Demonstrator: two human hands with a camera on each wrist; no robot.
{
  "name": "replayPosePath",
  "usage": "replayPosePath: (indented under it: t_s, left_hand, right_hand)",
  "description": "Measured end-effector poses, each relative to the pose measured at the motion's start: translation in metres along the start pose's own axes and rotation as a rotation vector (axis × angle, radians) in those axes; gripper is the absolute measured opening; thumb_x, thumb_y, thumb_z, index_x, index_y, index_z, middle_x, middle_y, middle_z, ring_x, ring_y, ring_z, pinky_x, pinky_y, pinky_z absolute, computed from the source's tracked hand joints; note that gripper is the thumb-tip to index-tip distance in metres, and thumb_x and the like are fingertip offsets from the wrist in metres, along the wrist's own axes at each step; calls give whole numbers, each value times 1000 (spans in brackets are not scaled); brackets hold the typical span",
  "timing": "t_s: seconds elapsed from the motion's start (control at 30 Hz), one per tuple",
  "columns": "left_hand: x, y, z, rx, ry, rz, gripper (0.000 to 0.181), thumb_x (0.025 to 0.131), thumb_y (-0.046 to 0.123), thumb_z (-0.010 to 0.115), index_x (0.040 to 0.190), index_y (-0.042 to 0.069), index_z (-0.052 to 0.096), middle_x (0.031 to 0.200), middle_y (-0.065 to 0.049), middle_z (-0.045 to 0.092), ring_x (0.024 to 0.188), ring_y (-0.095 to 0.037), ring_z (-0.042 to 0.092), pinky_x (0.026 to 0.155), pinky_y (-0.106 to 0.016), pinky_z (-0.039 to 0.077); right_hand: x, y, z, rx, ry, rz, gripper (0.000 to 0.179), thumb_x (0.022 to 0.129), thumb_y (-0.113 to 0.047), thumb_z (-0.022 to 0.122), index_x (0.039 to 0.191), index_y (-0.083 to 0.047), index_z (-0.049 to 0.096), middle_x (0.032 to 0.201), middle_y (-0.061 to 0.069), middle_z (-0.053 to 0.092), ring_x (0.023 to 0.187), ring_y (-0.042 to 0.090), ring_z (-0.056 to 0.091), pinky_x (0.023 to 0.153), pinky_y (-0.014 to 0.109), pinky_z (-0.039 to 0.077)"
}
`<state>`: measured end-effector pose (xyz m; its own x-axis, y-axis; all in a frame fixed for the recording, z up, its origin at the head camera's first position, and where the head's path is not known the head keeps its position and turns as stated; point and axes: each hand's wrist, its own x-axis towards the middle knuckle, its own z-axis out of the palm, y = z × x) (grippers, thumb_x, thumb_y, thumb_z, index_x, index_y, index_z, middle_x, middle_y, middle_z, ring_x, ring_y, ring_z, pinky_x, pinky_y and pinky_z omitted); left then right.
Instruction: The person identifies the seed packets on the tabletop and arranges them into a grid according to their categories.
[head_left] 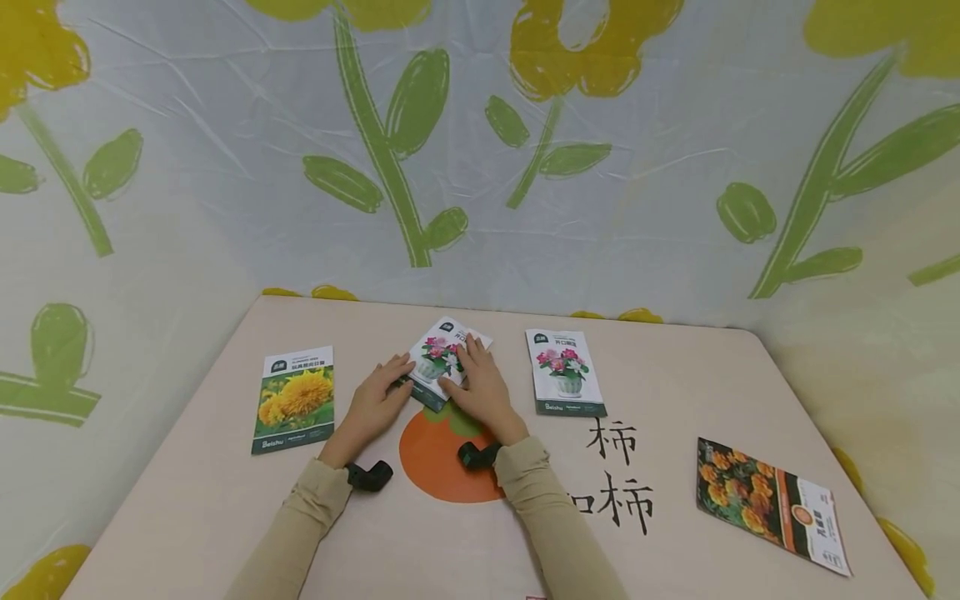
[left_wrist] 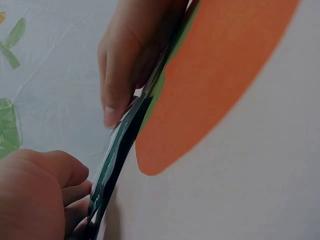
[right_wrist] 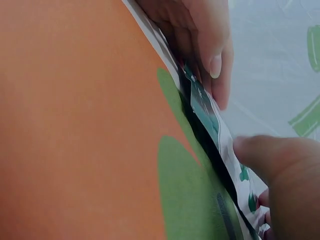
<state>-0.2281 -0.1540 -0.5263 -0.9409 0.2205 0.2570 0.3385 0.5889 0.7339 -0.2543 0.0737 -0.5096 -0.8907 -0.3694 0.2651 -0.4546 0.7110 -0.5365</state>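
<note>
A seed packet (head_left: pixel 430 369) with pink flowers in a green pot on its front lies tilted on the tabletop between both hands. My left hand (head_left: pixel 375 406) touches its left edge and lower corner with the fingertips. The right hand (head_left: pixel 483 387) rests over its right side, fingers stretched along the front and thumb lower down. In the left wrist view the packet's dark green bottom band (left_wrist: pixel 120 142) runs between the two hands. The right wrist view shows the right thumb (right_wrist: pixel 260 150) beside the packet's white edge (right_wrist: pixel 227 150), which stands slightly off the cloth.
Left on the table lies a packet with yellow flowers (head_left: pixel 296 404). A second pink-flower packet (head_left: pixel 566 371) lies right of the hands. Further right is an angled packet with orange flowers (head_left: pixel 750 500). The cloth has a printed orange persimmon (head_left: pixel 431 467); a flower-patterned curtain (head_left: pixel 637 208) rises behind.
</note>
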Motion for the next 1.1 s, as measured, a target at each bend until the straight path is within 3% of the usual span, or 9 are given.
replayPosePath:
  t_s: [0.17, 0.4, 0.77, 1.1]
  left_hand:
    - [0, 1, 0, 15, 5, 32, 43, 99, 22, 62, 140, 7, 57, 150, -7, 47, 143, -28, 36, 120, -45, 20]
    - [0, 2, 1, 29, -1, 89, 49, 94, 19, 69, 138, 0, 57, 148, -14, 48, 141, -33, 38, 119, -50, 21]
    - [1, 10, 6, -21, 2, 45, 54, 90, 19, 75, 136, -2, 57, 148, -14, 48, 142, -34, 36, 118, -53, 20]
    - [3, 17, 15, -53, 27, 36, 54, 86, 19, 79, 132, -4, 60, 144, -18, 51, 141, -34, 37, 118, -53, 19]
  right_hand:
    - [0, -2, 0, -52, -18, 11, 73, 96, -40, 60, 148, 6, 39, 159, 25, 25, 148, 39, 19, 118, 54, 20]
    - [-2, -4, 0, -37, -18, 17, 71, 96, -36, 60, 148, 6, 38, 159, 24, 24, 148, 40, 19, 118, 55, 20]
    - [2, 3, -1, -17, -37, 34, 70, 98, -39, 56, 151, 2, 36, 161, 19, 22, 150, 34, 15, 120, 52, 14]
    - [5, 8, -7, 22, -40, -11, 69, 97, -35, 61, 149, 5, 38, 159, 22, 25, 148, 40, 18, 118, 58, 13]
